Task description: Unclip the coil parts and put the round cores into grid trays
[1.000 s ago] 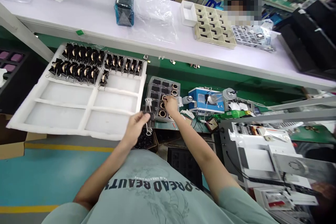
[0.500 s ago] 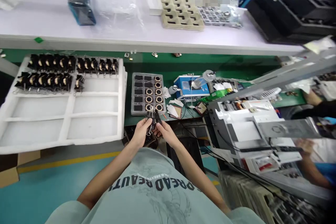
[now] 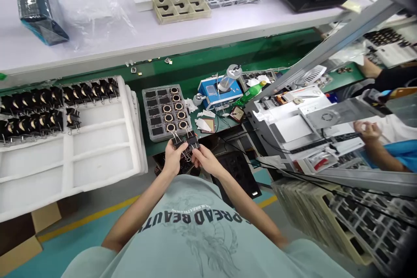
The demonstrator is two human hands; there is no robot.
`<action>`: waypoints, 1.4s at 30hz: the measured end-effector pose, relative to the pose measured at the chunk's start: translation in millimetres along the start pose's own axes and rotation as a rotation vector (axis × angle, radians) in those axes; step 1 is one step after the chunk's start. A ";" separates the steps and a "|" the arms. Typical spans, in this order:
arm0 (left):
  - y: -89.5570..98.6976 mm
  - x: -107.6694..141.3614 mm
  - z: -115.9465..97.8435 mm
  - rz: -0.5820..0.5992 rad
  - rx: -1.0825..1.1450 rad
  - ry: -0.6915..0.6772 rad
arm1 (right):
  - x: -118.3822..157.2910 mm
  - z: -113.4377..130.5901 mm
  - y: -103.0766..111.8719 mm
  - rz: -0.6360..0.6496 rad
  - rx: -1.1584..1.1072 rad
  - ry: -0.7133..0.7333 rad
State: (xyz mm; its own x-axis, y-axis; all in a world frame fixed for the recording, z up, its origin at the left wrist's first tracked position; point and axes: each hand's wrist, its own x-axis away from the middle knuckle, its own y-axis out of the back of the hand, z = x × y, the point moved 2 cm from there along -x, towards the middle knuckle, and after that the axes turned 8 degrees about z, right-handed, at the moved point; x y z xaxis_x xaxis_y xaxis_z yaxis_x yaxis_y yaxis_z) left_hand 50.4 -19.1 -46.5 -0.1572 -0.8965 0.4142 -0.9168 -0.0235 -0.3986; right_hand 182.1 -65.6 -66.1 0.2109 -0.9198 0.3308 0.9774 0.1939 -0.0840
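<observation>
Two black binder clips are at the front edge of the green bench, by the clear compartment box, which a narrow gap parts from the white foam tray. The left hand and right hand, close together and turned inward, pinch the clips.

The shirt is pale green with short sleeves, dark block letters, smaller white text and a faint grey drawing. The left hand and right hand are bare.
</observation>
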 end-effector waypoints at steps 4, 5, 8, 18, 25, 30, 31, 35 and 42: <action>2.8 -0.2 2.2 -0.074 0.007 0.014 | 4.9 1.2 -5.0 0.013 0.061 -0.018; 4.6 -0.2 1.8 -0.097 0.020 0.018 | 7.0 0.9 -6.2 0.019 0.061 -0.032; 11.2 -1.4 0.1 -0.151 0.050 0.027 | 12.5 -3.9 -9.9 0.079 -0.059 -0.086; 24.8 -4.7 20.8 -0.184 0.067 0.153 | -5.4 -15.9 -32.0 0.222 0.114 -0.140; 46.3 -9.2 23.4 -0.273 0.091 0.183 | 5.9 -43.8 -24.1 0.199 0.100 -0.261; 68.4 -5.3 17.5 -0.287 -0.077 0.052 | -29.3 -84.4 -22.1 -0.040 0.098 -0.456; 72.0 -3.2 17.4 -0.285 -0.132 0.048 | -35.2 -87.8 -20.8 -0.101 0.071 -0.468; 76.4 3.2 20.9 -0.119 -0.434 0.107 | -40.5 -76.7 -13.4 -0.075 -0.309 -0.315; 57.6 5.5 23.5 0.152 -0.753 0.111 | -30.0 -37.9 1.3 -0.135 -0.273 -0.060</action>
State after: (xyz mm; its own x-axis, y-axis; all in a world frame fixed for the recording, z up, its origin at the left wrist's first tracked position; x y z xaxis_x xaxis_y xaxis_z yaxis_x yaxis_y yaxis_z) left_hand 5.3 -35.8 -86.4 -0.3009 -0.8152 0.4949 -0.8783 0.4391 0.1894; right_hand 176.6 -50.7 -111.8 0.0879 -0.9078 0.4102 0.9587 -0.0348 -0.2824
